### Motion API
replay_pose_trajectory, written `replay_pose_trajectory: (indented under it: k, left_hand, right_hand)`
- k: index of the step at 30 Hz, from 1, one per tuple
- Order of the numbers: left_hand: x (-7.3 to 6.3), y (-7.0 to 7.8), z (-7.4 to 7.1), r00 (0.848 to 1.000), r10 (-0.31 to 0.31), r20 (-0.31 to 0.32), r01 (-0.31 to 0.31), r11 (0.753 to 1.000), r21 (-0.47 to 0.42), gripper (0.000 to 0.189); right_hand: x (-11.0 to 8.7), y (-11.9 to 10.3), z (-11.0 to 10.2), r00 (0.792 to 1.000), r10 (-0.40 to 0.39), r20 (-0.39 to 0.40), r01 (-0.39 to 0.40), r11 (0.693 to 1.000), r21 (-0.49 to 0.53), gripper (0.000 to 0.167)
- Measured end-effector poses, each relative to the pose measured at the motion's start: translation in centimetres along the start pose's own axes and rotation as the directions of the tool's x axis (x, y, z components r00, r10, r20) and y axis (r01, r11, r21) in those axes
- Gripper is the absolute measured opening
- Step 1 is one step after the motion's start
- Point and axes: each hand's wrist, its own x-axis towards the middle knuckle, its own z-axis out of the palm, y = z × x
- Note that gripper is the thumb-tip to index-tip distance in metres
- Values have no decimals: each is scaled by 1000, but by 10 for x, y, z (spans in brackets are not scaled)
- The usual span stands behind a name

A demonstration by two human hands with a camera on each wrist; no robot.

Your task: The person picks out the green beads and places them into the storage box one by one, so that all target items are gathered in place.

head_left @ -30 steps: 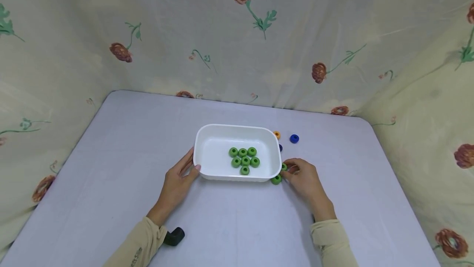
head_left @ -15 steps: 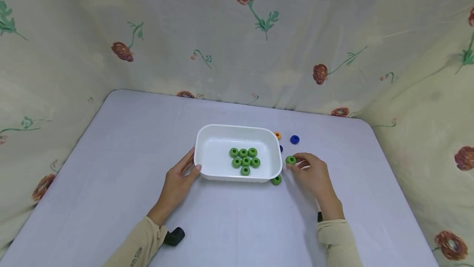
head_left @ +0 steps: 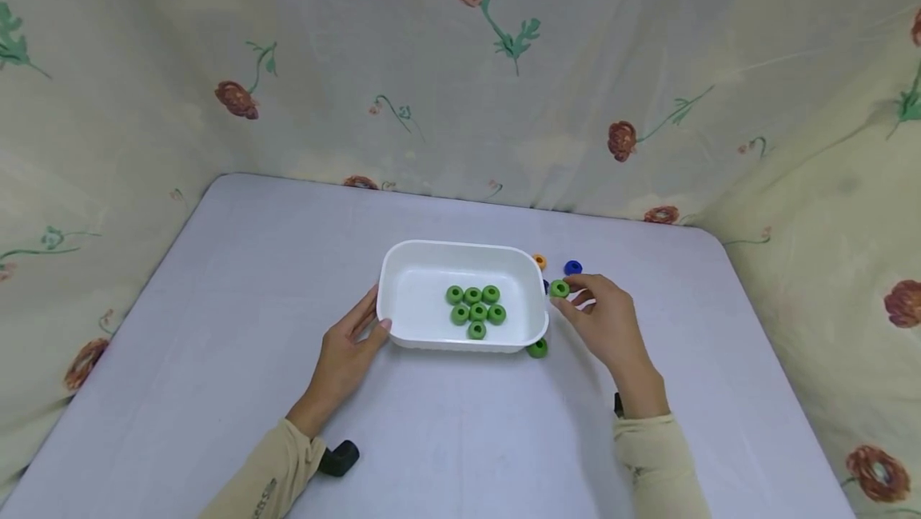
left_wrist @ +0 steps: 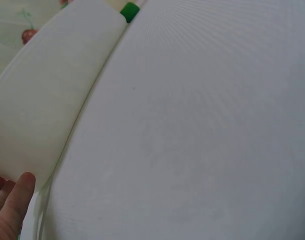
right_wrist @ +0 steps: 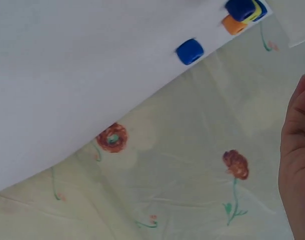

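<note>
A white rectangular tray (head_left: 413, 323) sits mid-table, with several green beads (head_left: 478, 312) grouped in its right half. My left hand (head_left: 344, 357) grips its near left corner, thumb at the front rim; the left wrist view shows the thumb and fingers against the tray wall. Just off the tray's right side, my right hand (head_left: 608, 319) pinches a single green bead (head_left: 559, 289) between thumb and fingertips, raised above the table. In the right wrist view that bead is almost out of frame. Another green bead (head_left: 537, 348) lies against the tray's near right corner.
Beyond the right hand lie a blue bead (head_left: 572, 268) and an orange bead (head_left: 539, 261). A further blue bead (right_wrist: 240, 9) with a yellow one (right_wrist: 253, 15) appears in the right wrist view, partly hidden. A flowered cloth (head_left: 432, 87) hangs behind the table.
My right hand has picked up a green bead from beside the tray's near right corner, lifted it and moved it away from me along the right side. The left hand and tray stay put.
</note>
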Motion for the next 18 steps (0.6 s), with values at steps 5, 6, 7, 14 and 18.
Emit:
replay_pose_trajectory:
  k: [5,6,7,14,18]
  left_hand:
    - [-1,0,0,1000,0,-6,0,1000,3,61]
    - [-1,0,0,1000,1,-5,-1,1000,3,61]
    - [-1,0,0,1000,3,-5,-3,1000,3,61]
    - [-1,-2,-1,1000,23,-4,-23,1000,-3,61]
    - [-1,-2,0,1000,18,-9,-18,1000,-3,61]
  right_hand:
    - [6,-12,8,998,-50,43,50,999,-6,35]
    - [6,-14,10,997,-52,58,53,999,-12,35]
    - [7,-16,12,996,-53,74,54,998,-18,35]
    - [13,-29,26,980,-77,181,98,988,-115,34]
    - [14,-33,34,968,-108,229,153,969,-193,33]
